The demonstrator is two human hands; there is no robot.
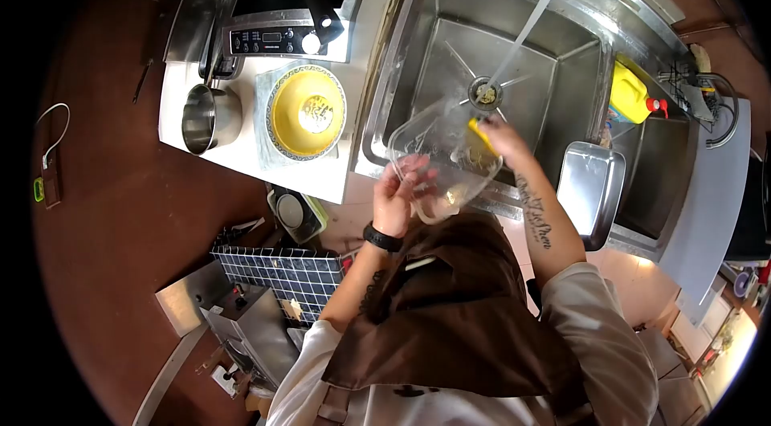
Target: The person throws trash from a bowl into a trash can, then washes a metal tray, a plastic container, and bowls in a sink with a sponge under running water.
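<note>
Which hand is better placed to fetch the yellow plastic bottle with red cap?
Probably the right hand: it is nearer the bottle, though it holds a yellow sponge. The left hand is farther and grips the clear plastic container.

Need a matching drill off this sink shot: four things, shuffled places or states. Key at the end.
1. Clear container
2. Sponge
3. Bowl
4. Detergent bottle

A. On the counter beside the steel pot
B. In the right hand
C. Wears a red cap
D. Held by the left hand

Pairs: 1-D, 2-B, 3-A, 4-C
</note>
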